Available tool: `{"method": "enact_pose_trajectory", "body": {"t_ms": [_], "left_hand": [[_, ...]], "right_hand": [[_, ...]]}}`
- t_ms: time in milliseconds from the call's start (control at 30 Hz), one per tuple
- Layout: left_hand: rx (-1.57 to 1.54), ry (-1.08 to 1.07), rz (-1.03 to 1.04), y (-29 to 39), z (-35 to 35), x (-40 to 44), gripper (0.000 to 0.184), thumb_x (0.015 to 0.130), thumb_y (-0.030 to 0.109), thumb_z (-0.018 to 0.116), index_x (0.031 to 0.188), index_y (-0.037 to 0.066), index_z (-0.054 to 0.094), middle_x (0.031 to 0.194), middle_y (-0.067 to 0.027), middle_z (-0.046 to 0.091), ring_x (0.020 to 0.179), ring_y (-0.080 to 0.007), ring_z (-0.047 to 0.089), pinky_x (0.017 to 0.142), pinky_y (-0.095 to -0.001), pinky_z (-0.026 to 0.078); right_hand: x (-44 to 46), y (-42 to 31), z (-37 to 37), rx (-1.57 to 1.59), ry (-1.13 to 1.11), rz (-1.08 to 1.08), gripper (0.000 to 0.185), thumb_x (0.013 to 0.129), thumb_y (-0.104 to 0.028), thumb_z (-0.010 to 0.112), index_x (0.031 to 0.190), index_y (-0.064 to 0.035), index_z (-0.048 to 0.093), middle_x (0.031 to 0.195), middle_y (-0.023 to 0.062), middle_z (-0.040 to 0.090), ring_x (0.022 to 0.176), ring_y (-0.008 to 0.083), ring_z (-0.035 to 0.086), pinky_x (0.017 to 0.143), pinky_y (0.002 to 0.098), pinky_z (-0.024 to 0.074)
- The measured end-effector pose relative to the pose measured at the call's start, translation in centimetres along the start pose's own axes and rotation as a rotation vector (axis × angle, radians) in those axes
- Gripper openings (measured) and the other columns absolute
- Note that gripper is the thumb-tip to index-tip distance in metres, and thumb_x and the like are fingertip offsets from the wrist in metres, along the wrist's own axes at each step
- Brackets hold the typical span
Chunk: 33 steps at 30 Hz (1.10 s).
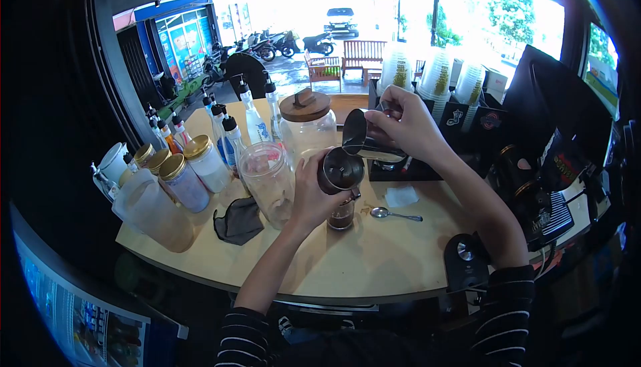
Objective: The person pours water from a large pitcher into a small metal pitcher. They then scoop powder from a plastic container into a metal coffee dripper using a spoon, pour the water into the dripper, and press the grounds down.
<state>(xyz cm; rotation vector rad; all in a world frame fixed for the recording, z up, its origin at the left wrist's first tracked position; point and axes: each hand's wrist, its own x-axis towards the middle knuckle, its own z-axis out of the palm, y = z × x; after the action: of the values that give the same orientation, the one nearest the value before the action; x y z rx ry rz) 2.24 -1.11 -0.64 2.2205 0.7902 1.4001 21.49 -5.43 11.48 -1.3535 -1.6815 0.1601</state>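
My left hand (312,197) is wrapped round a dark cylindrical vessel (342,168), whose open top faces me. Directly below it is a small clear glass (341,217) with brown contents; I cannot tell whether the two touch. In my right hand (406,125) is a metal pitcher (382,145), tilted so that its mouth is over the vessel's far rim. No stream of liquid can be made out. A metal spoon (395,214) lies to the right of the glass, near a white napkin (401,197).
Left of my hands stand an open clear jar (266,180), gold-lidded jars (183,181), pump bottles (254,116) and a plastic jug (150,210). A dark cloth (238,221) lies there too. Behind is a wooden-lidded jar (307,116). Stacked plastic cups (434,76) and a black grinder-like device (465,260) are rightward.
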Motion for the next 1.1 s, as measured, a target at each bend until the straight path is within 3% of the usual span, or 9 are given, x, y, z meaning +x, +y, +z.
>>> {"method": "enact_pose_trajectory", "body": {"t_ms": [33, 100, 667, 733, 767, 833, 967, 1033, 1100], "left_hand": [[0.001, -0.002, 0.002, -0.1, 0.1, 0.0, 0.078, 0.056, 0.021, 0.082, 0.124, 0.005, 0.047, 0.111, -0.0110, 0.060, 0.106, -0.0261, 0.057, 0.107, -0.0475, 0.026], [0.055, -0.003, 0.041, -0.4, 0.2, 0.0, 0.082, 0.056, 0.024, 0.082, 0.127, 0.007, 0.045, 0.112, -0.0097, 0.060, 0.108, -0.0261, 0.057, 0.110, -0.0519, 0.014], [0.176, 0.003, 0.103, -0.5, -0.8, -0.3, 0.081, 0.056, 0.027, 0.082, 0.126, 0.010, 0.045, 0.111, -0.0078, 0.059, 0.106, -0.0242, 0.056, 0.107, -0.0509, 0.021], [0.173, -0.005, 0.098, -0.5, -0.9, -0.3, 0.081, 0.056, 0.027, 0.082, 0.126, 0.011, 0.045, 0.111, -0.0074, 0.059, 0.106, -0.0241, 0.056, 0.107, -0.0509, 0.021], [0.177, 0.003, 0.103, -0.5, -0.9, -0.3, 0.081, 0.055, 0.027, 0.082, 0.126, 0.011, 0.045, 0.111, -0.0074, 0.059, 0.106, -0.0242, 0.056, 0.107, -0.0508, 0.021], [0.181, 0.011, 0.106, -0.4, -0.9, -0.4, 0.081, 0.055, 0.026, 0.082, 0.126, 0.011, 0.045, 0.111, -0.0075, 0.059, 0.106, -0.0244, 0.056, 0.107, -0.0507, 0.021], [0.201, 0.030, 0.062, -0.3, -1.3, -0.2, 0.080, 0.055, 0.025, 0.082, 0.125, 0.009, 0.047, 0.110, -0.0084, 0.060, 0.106, -0.0247, 0.056, 0.105, -0.0471, 0.027], [0.201, 0.037, 0.053, -0.2, -1.4, 0.1, 0.079, 0.055, 0.024, 0.082, 0.124, 0.009, 0.048, 0.110, -0.0092, 0.061, 0.106, -0.0253, 0.056, 0.103, -0.0450, 0.030], [0.148, 0.049, 0.018, 0.3, -1.7, 0.4, 0.071, 0.055, 0.014, 0.081, 0.119, 0.004, 0.052, 0.105, -0.0118, 0.061, 0.100, -0.0271, 0.058, 0.092, -0.0380, 0.043]], "right_hand": [[-0.1, -0.4, 0.0, -0.009, -0.011, 0.007, 0.030, 0.079, -0.019, 0.069, 0.081, 0.0055, 0.053, 0.065, 0.0093, 0.051, 0.062, 0.0142, 0.044, 0.060, 0.0317, 0.0406], [-0.3, -0.8, 0.3, 0.027, -0.007, 0.005, 0.030, 0.079, -0.019, 0.069, 0.081, 0.0057, 0.053, 0.066, 0.0097, 0.051, 0.062, 0.0143, 0.045, 0.060, 0.0320, 0.0410], [-0.8, -0.6, -0.5, 0.030, 0.017, 0.057, 0.031, 0.079, -0.019, 0.070, 0.081, 0.0061, 0.052, 0.071, 0.0140, 0.056, 0.068, 0.0160, 0.053, 0.066, 0.0328, 0.0456], [-0.8, 0.2, -0.2, -0.010, 0.058, -0.061, 0.025, 0.081, -0.010, 0.067, 0.075, -0.0031, 0.044, 0.061, -0.0039, 0.039, 0.057, 0.0026, 0.032, 0.050, 0.0226, 0.0307], [-0.9, 0.4, -0.3, -0.010, 0.057, -0.060, 0.025, 0.081, -0.010, 0.067, 0.075, -0.0031, 0.044, 0.061, -0.0039, 0.039, 0.057, 0.0026, 0.032, 0.050, 0.0226, 0.0307], [-1.1, 0.7, -0.4, 0.011, 0.062, -0.024, 0.030, 0.079, -0.019, 0.071, 0.077, 0.0042, 0.051, 0.068, 0.0092, 0.055, 0.062, 0.0105, 0.050, 0.056, 0.0277, 0.0426], [-2.6, 2.0, -1.1, 0.092, 0.070, 0.055, 0.029, 0.079, -0.017, 0.072, 0.074, 0.0004, 0.049, 0.065, 0.0024, 0.051, 0.059, 0.0045, 0.044, 0.052, 0.0232, 0.0374], [-3.7, 3.7, -0.8, 0.368, 0.116, 0.077, 0.027, 0.081, -0.014, 0.070, 0.072, -0.0036, 0.047, 0.065, -0.0035, 0.046, 0.058, 0.0007, 0.040, 0.050, 0.0205, 0.0328], [-5.3, 5.5, -0.4, 0.460, 0.146, 0.117, 0.025, 0.082, -0.012, 0.069, 0.073, -0.0044, 0.047, 0.065, -0.0040, 0.047, 0.059, 0.0007, 0.043, 0.051, 0.0192, 0.0348]]}}
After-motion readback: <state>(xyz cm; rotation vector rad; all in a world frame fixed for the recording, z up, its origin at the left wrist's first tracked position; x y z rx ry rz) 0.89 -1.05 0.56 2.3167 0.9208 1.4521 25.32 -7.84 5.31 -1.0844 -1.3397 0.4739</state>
